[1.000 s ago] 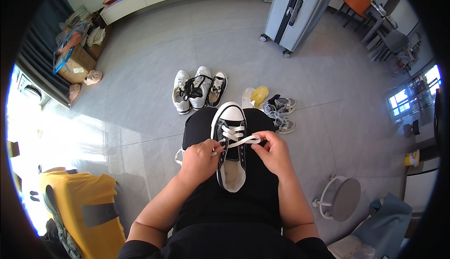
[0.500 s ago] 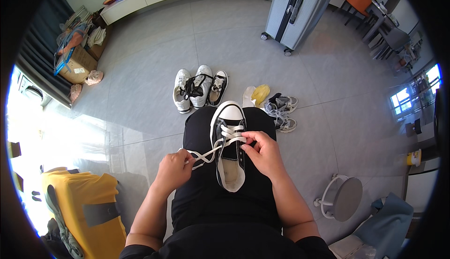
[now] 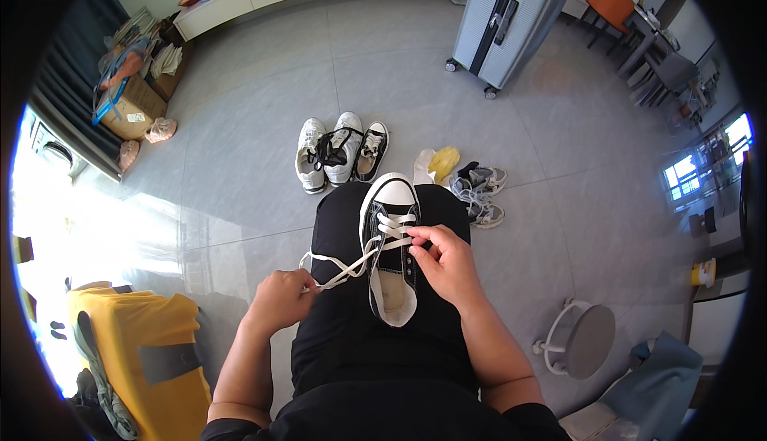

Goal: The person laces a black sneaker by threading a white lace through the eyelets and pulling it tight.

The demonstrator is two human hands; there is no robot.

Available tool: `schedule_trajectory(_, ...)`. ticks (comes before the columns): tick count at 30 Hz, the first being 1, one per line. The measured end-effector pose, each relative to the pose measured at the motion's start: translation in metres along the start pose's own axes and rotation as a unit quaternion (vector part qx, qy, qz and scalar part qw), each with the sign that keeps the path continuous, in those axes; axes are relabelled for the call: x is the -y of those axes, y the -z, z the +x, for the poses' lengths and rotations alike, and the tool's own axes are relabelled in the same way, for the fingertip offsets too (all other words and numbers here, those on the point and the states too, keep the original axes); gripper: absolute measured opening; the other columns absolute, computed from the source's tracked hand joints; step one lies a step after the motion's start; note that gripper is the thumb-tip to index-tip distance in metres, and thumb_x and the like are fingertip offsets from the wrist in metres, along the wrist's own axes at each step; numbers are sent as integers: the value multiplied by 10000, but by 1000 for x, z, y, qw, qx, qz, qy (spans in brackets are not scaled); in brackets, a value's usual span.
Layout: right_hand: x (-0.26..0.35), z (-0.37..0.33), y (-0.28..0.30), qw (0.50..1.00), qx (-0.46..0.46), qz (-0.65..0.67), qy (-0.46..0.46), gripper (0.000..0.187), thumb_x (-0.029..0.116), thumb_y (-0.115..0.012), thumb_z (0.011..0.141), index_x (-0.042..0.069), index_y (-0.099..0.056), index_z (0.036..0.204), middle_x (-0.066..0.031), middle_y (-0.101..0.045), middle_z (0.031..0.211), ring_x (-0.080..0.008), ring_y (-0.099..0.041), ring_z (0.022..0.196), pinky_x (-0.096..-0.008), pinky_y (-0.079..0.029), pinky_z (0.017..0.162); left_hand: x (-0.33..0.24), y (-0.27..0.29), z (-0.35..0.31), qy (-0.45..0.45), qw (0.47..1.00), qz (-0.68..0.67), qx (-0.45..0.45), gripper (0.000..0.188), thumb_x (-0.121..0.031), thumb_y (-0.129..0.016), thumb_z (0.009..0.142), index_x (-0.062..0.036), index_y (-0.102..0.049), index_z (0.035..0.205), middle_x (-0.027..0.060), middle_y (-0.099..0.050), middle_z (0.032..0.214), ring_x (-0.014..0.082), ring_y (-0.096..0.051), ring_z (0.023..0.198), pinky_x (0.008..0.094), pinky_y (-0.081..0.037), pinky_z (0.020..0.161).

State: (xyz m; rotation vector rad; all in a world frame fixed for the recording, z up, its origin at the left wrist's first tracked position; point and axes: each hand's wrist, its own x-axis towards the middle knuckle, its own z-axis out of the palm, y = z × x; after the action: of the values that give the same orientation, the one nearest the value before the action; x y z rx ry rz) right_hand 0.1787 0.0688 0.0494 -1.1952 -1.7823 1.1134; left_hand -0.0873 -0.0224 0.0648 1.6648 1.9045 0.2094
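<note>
A black canvas sneaker (image 3: 389, 253) with a white toe cap and white laces lies on my lap, toe pointing away from me. My left hand (image 3: 281, 299) is closed on the ends of the white lace (image 3: 343, 268), drawn out to the left of the shoe. My right hand (image 3: 447, 264) rests on the right side of the sneaker, fingers pinching the lace at the eyelets. My legs are in black trousers.
On the grey tiled floor ahead lie white sneakers and a black one (image 3: 339, 149), a grey pair (image 3: 479, 193) and a yellow cloth (image 3: 443, 161). A pale blue suitcase (image 3: 511, 17) stands beyond. A yellow suitcase (image 3: 132, 345) is at lower left, a round stool (image 3: 583, 341) at lower right.
My left hand has drawn the lace away from the shoe, out to the lower left. My right hand has stayed on the sneaker's right side.
</note>
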Motion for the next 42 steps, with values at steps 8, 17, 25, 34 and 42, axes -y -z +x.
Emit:
schedule_trajectory(8,14,1,-7,998,-5,-16,53,220,39,-663,830,70,-660,1048,-58,-608,851,-148,-564,594,-267,-465,550,-22,12,12,12,991,-133,-14,169,-214,-706,788,-49,-695,825,115,-659,681,247,-652,639,344,-502,588)
schedule_trajectory(17,22,-9,-25,978,23,-158,130,135,181,-748,778,60,-702,816,-43,-563,757,-217,-592,578,-322,-480,526,-48,-16,67,-113,980,-116,-117,234,-308,-752,721,-85,-681,716,66,-635,727,258,-595,798,386,-449,744)
schedule_trajectory(25,14,-10,-25,981,17,-153,121,142,172,-754,767,48,-701,809,-50,-566,752,-226,-596,584,-325,-482,529,-49,-17,73,-183,979,-29,-91,157,-202,-725,659,-66,-654,691,74,-657,700,260,-636,717,374,-501,683)
schedule_trajectory(34,12,-10,-25,984,18,-135,115,143,171,-753,769,45,-699,810,-57,-576,762,-231,-602,591,-321,-485,532,-11,47,83,-66,954,-290,-35,145,-78,-716,742,-2,-665,854,58,-660,728,108,-609,687,267,-487,645)
schedule_trajectory(42,13,2,-36,983,-49,-112,134,194,194,-759,770,60,-677,885,-58,-570,767,-213,-592,581,-316,-485,527,-23,66,73,-147,818,-557,4,231,-30,-700,824,7,-571,1012,36,-621,901,101,-597,827,232,-478,751)
